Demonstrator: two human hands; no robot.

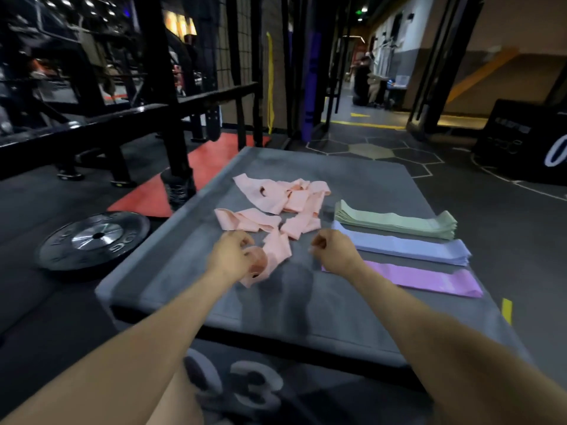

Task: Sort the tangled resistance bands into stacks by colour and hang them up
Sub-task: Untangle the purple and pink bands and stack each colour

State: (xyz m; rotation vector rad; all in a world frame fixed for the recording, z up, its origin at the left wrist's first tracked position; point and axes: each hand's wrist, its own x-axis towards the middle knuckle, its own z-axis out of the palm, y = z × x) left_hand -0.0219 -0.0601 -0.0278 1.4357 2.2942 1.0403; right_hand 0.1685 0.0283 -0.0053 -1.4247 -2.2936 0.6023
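Peach bands (277,199) lie tangled left of the green stack (395,221) on the grey mat (306,302), apparently the last colour unsorted, while the left hand (228,256) grips one peach band (270,259) to pull it free and the right hand (333,251) hovers with fingers curled, seemingly empty.

On the grey mat (306,317) I see free surface in front, between my two forearms, and also at the far end behind the pink tangle (282,200). The right side is taken by three stacks lying close together: green (395,223), blue (408,248) and purple (429,280). On the left, off the mat, a weight plate (92,240) lies on the floor, and a black rack (159,102) stands behind it.
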